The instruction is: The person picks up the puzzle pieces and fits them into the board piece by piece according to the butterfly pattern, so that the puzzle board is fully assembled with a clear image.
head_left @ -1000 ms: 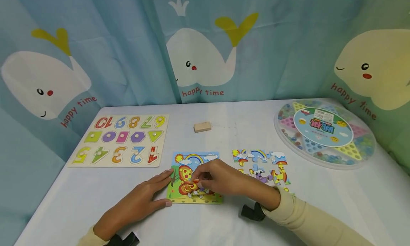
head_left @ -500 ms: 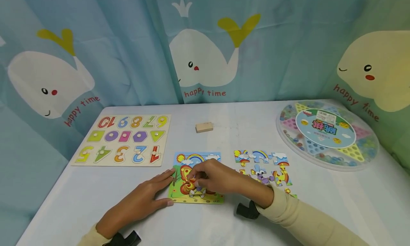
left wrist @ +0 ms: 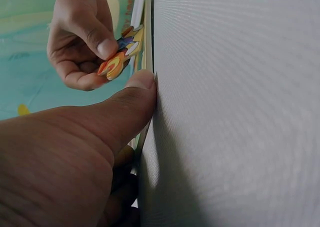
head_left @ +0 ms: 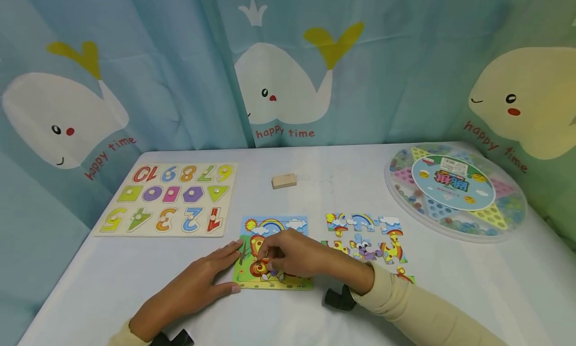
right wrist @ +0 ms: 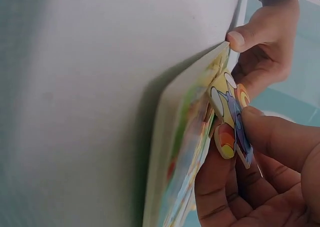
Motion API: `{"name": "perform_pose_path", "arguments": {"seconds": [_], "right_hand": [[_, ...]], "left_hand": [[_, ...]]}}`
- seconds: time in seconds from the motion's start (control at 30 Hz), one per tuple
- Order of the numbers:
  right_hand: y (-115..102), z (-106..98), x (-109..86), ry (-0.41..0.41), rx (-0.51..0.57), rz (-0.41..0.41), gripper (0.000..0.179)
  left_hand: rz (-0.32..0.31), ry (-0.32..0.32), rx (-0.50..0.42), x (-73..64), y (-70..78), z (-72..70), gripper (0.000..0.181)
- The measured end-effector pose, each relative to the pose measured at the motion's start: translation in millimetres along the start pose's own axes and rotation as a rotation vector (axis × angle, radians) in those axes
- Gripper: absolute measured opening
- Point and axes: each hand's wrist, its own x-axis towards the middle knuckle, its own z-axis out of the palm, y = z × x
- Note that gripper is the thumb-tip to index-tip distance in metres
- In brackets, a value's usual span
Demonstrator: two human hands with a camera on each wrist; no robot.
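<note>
A picture puzzle board [head_left: 292, 285] with a bright cartoon scene lies near the middle of the white table. Along its left side rests my left hand [head_left: 198, 286], fingers extended; in the left wrist view its thumb [left wrist: 142, 82] touches the board's edge. My right hand [head_left: 299, 253] is over the board, pinching a puzzle piece [right wrist: 230, 112] between thumb and fingers. Purple, yellow and orange shapes are printed on that piece, which stands tilted against or just above the board; I cannot tell which. The right hand covers part of the picture.
Several loose puzzle pieces [head_left: 364, 247] lie in rows right of the board. A number and shape board [head_left: 177, 226] sits at the back left. A small wooden block [head_left: 284, 181] and a round Chinese checkers box [head_left: 454, 186] stand further back, before a whale-print curtain [head_left: 180, 61].
My right hand and wrist have shifted slightly left over the board, still pinching the puzzle piece. The left hand stays on the board's left side.
</note>
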Motion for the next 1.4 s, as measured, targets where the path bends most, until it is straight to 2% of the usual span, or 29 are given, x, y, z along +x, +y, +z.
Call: {"name": "perform_pose_path", "arguments": {"seconds": [0.13, 0.4, 1.0, 1.4], "right_hand": [[-0.4, 0.8, 0.5, -0.003, -0.003, 0.011, 0.016], [-0.6, 2.0, 2.3, 0.001, -0.089, 0.045, 0.013], [1.7, 6.0, 6.3, 0.042, -0.154, 0.075, 0.016], [-0.8, 9.5, 6.9, 0.045, -0.16, 0.102, 0.015]], "left_hand": [[-0.012, -0.009, 0.01, -1.4, 0.0, -0.3, 0.071], [0.004, 0.004, 0.02, -1.1, -1.3, 0.8, 0.07], [0.011, -0.003, 0.022, -0.2, 0.7, -2.2, 0.069], [-0.024, -0.023, -0.003, -0.4, 0.2, -0.8, 0.072]]}}
